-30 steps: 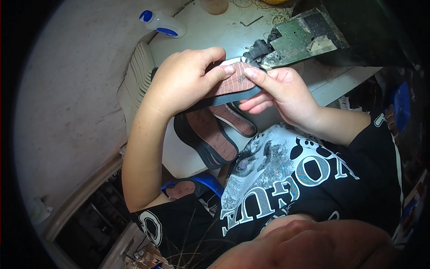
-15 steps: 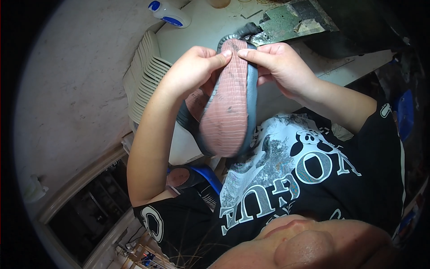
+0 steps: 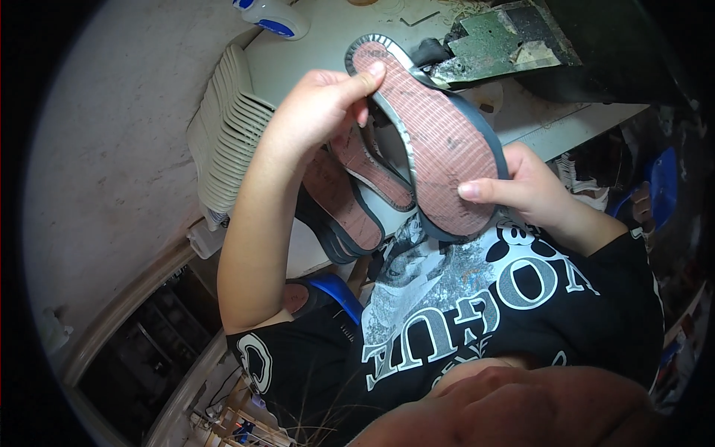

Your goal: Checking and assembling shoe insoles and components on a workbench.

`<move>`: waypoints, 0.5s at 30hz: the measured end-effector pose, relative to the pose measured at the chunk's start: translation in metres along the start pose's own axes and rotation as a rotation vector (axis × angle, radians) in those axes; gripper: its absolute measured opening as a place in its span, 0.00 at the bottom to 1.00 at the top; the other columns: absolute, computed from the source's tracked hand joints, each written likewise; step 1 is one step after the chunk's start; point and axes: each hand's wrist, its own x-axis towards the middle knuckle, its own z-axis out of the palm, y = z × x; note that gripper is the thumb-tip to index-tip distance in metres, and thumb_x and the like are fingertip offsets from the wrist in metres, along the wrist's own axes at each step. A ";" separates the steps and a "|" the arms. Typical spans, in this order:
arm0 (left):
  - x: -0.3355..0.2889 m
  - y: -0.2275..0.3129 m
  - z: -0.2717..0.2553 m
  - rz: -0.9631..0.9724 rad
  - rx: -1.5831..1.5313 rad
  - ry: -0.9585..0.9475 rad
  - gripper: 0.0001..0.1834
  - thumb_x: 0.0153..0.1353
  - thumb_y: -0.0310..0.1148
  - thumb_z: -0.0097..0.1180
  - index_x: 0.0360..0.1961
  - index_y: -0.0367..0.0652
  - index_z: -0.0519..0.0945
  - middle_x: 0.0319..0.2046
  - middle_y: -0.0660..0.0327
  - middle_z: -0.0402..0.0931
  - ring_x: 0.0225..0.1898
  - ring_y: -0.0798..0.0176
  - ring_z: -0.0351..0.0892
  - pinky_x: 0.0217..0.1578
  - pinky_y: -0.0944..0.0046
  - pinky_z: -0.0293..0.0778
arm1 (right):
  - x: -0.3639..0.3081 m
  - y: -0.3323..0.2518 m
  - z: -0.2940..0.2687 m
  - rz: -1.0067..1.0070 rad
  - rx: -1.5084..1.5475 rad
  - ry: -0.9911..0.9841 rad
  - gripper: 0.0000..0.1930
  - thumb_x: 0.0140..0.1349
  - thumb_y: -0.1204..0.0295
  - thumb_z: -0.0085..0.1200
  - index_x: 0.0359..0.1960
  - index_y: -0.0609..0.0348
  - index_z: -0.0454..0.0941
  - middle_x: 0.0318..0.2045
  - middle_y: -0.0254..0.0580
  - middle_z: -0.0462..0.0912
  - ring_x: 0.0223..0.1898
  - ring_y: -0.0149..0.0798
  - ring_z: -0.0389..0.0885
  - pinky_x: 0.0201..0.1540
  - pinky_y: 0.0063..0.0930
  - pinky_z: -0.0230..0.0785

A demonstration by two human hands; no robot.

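Observation:
Both my hands hold up one shoe sole (image 3: 436,141), reddish ribbed face toward me with a dark blue-grey rim. My left hand (image 3: 320,112) pinches its far end, thumb on the reddish face. My right hand (image 3: 521,190) grips the near end, thumb pressed on the face and fingers behind it. The sole hangs tilted above the white table (image 3: 328,52), over a pile of similar soles (image 3: 350,190) lying at the table's front edge.
A stack of pale insoles (image 3: 223,134) stands on edge at the table's left. A white and blue bottle (image 3: 272,15) lies at the back. A worn green metal machine plate (image 3: 506,41) sits at the back right. A blue stool (image 3: 335,290) shows below the table.
The sole has been lifted off the machine plate, turned face up and swung around; it now lies more across, with my right hand moved down to its near end.

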 end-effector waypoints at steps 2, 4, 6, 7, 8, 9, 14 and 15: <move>0.012 -0.003 -0.011 0.136 0.104 0.130 0.30 0.58 0.58 0.59 0.12 0.44 0.74 0.09 0.69 0.64 0.13 0.74 0.58 0.17 0.73 0.54 | 0.016 0.001 0.009 -0.130 0.054 0.070 0.14 0.60 0.70 0.60 0.44 0.68 0.81 0.39 0.40 0.84 0.40 0.28 0.80 0.47 0.23 0.72; 0.019 -0.003 -0.022 0.113 0.135 0.118 0.29 0.58 0.58 0.58 0.14 0.43 0.76 0.12 0.69 0.67 0.16 0.74 0.61 0.19 0.72 0.56 | 0.031 -0.004 0.014 -0.174 0.025 0.090 0.14 0.61 0.69 0.59 0.43 0.67 0.82 0.38 0.39 0.84 0.39 0.27 0.80 0.46 0.22 0.71; 0.026 -0.013 -0.024 0.185 0.009 0.250 0.29 0.58 0.59 0.58 0.19 0.41 0.78 0.15 0.68 0.69 0.18 0.74 0.63 0.22 0.72 0.59 | 0.048 -0.003 0.015 -0.222 0.055 0.099 0.14 0.61 0.68 0.59 0.42 0.67 0.82 0.37 0.39 0.84 0.38 0.26 0.80 0.45 0.22 0.71; 0.028 -0.018 -0.026 0.227 -0.026 0.210 0.29 0.58 0.59 0.58 0.32 0.37 0.79 0.25 0.65 0.75 0.24 0.73 0.67 0.27 0.74 0.62 | 0.056 0.000 0.015 -0.229 0.043 0.109 0.13 0.62 0.66 0.59 0.41 0.66 0.82 0.37 0.38 0.84 0.38 0.26 0.80 0.44 0.22 0.71; 0.026 -0.024 -0.023 0.229 -0.028 0.213 0.29 0.58 0.59 0.58 0.32 0.37 0.79 0.25 0.65 0.75 0.24 0.73 0.67 0.27 0.74 0.62 | 0.061 0.001 0.018 -0.229 0.040 0.107 0.13 0.62 0.66 0.59 0.41 0.66 0.82 0.37 0.38 0.84 0.38 0.26 0.80 0.44 0.22 0.71; 0.021 -0.029 -0.017 0.273 -0.158 0.175 0.30 0.57 0.57 0.59 0.38 0.35 0.78 0.31 0.62 0.77 0.28 0.72 0.70 0.32 0.73 0.66 | 0.066 0.001 0.023 -0.262 0.074 0.129 0.13 0.62 0.66 0.59 0.40 0.66 0.82 0.36 0.38 0.84 0.38 0.26 0.80 0.44 0.21 0.71; 0.003 -0.025 0.002 0.273 -0.555 -0.078 0.31 0.48 0.33 0.71 0.49 0.26 0.72 0.41 0.51 0.79 0.41 0.60 0.81 0.46 0.64 0.76 | 0.074 -0.001 0.036 -0.312 0.242 0.182 0.16 0.63 0.64 0.58 0.42 0.66 0.81 0.37 0.39 0.84 0.37 0.25 0.80 0.44 0.20 0.72; 0.001 -0.023 0.002 0.272 -0.556 -0.077 0.31 0.48 0.33 0.71 0.49 0.26 0.72 0.41 0.51 0.79 0.41 0.60 0.81 0.46 0.64 0.76 | 0.072 -0.002 0.038 -0.312 0.242 0.181 0.16 0.63 0.64 0.58 0.42 0.66 0.81 0.37 0.39 0.84 0.37 0.25 0.80 0.44 0.20 0.72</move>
